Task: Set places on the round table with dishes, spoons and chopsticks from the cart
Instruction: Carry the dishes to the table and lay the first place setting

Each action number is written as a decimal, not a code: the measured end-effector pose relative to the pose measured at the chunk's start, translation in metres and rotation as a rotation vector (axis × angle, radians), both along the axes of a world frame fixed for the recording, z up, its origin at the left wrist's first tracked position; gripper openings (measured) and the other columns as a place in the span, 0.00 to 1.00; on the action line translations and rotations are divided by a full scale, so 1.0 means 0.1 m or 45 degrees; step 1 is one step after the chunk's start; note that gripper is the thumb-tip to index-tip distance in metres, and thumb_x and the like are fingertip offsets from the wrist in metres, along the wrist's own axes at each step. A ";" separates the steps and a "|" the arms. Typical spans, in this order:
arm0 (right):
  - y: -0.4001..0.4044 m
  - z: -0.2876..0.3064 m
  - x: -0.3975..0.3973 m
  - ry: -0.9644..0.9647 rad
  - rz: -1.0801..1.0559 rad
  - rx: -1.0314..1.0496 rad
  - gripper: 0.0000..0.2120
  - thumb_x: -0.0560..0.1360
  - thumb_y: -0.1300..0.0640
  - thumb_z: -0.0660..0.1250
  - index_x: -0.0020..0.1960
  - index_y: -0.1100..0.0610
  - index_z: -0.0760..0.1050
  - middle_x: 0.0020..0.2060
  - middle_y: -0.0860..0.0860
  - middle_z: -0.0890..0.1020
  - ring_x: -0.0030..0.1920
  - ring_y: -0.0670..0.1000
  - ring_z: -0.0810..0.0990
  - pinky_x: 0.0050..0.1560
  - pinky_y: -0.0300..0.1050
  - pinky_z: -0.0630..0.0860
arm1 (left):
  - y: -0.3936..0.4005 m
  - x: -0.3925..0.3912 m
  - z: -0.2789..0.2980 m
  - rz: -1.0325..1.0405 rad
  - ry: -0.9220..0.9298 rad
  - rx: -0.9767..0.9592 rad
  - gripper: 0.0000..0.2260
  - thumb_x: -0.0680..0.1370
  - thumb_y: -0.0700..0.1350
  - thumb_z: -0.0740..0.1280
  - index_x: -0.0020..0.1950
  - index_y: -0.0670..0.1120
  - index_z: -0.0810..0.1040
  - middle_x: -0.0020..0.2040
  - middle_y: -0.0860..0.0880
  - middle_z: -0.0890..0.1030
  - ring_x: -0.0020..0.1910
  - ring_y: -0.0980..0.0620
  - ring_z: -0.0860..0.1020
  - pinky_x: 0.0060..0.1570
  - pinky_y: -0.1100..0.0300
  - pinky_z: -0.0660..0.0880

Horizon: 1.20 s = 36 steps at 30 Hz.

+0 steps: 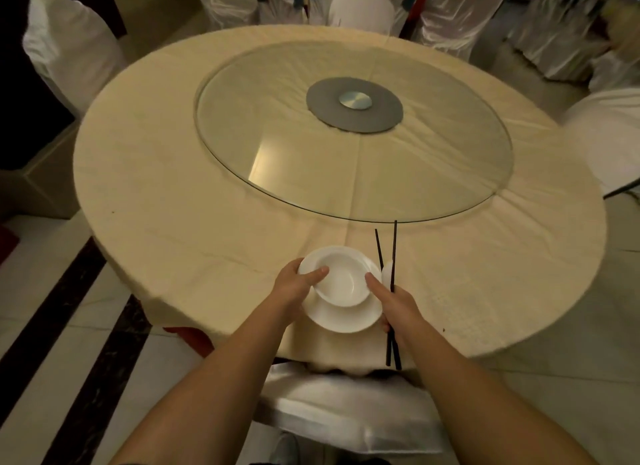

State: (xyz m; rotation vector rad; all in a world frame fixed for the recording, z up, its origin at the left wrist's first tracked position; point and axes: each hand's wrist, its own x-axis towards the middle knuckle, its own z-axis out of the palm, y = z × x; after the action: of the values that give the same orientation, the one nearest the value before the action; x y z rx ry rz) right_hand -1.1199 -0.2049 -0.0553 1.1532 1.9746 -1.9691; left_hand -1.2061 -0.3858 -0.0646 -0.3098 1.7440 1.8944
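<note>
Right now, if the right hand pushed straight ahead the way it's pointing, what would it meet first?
The right hand points toward the table's centre. Beyond the chopsticks it grips lies bare tablecloth, then the rim of the glass turntable. That rim likely comes first, though height above the cloth is unclear.

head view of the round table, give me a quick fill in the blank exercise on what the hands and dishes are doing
1. The small white bowl sits on top of the white round ____.
2. The pair of dark chopsticks is held in the ____ hand.
3. The left hand has its thumb on the rim of the ____.
4. The round glass turntable lies at the ____ of the cream-clothed round table.

Missing words: plate; right; bowl; centre
</note>
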 end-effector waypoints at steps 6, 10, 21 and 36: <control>0.02 -0.13 -0.14 0.002 -0.023 -0.007 0.24 0.70 0.41 0.74 0.60 0.54 0.79 0.47 0.50 0.86 0.43 0.50 0.84 0.38 0.43 0.79 | 0.05 -0.13 -0.14 -0.007 -0.001 -0.089 0.20 0.72 0.44 0.75 0.63 0.45 0.77 0.57 0.46 0.81 0.55 0.45 0.80 0.54 0.49 0.77; 0.01 -0.23 -0.25 0.035 -0.044 -0.046 0.24 0.70 0.45 0.75 0.62 0.55 0.79 0.51 0.51 0.85 0.51 0.54 0.83 0.58 0.56 0.79 | 0.04 -0.22 -0.22 -0.033 0.021 -0.132 0.18 0.72 0.43 0.75 0.61 0.45 0.79 0.55 0.46 0.83 0.53 0.44 0.81 0.55 0.46 0.78; 0.10 -0.42 -0.40 -0.017 -0.062 0.049 0.22 0.69 0.47 0.76 0.59 0.55 0.80 0.49 0.50 0.85 0.50 0.51 0.83 0.54 0.52 0.80 | 0.03 -0.32 -0.36 -0.090 0.027 -0.314 0.13 0.73 0.45 0.73 0.55 0.42 0.80 0.51 0.46 0.83 0.48 0.47 0.81 0.40 0.58 0.75; -0.02 0.09 -0.28 -0.037 -0.109 0.102 0.05 0.73 0.58 0.63 0.40 0.58 0.72 0.31 0.51 0.71 0.28 0.49 0.67 0.29 0.44 0.64 | 0.20 0.00 0.18 0.201 0.421 -0.484 0.11 0.78 0.50 0.65 0.58 0.51 0.78 0.57 0.50 0.79 0.55 0.52 0.76 0.56 0.54 0.74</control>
State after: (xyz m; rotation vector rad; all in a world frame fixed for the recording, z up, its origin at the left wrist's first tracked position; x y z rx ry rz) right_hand -1.1477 -0.2065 -0.0461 1.2983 2.0393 -1.9170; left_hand -1.2059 -0.3656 -0.0461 -0.2919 2.3711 1.7868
